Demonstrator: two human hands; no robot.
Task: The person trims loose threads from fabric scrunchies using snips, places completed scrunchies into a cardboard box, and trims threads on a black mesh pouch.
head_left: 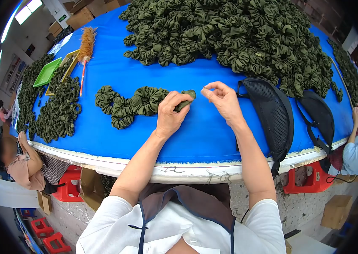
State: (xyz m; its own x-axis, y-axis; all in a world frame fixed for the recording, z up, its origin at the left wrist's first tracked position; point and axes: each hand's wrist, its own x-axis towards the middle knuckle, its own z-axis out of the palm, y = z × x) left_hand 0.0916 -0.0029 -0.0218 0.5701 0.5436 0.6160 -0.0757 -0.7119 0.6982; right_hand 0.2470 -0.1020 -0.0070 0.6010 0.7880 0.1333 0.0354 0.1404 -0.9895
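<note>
My left hand (171, 113) is closed around a dark green scrunchie (186, 98), holding it just above the blue table. To its left, several more green scrunchies (146, 100) lie side by side in a short row. My right hand (224, 101) is a little to the right of the held scrunchie, apart from it, with thumb and forefinger pinched together. Whatever the pinch holds, if anything, is too small to make out.
A large heap of green scrunchies (229, 34) covers the far side. Black mesh bags (274, 116) lie at right. A feather duster (86, 46), a green tray (47, 73) and another pile (56, 118) are at left. A person sits at each side, near red stools (310, 180).
</note>
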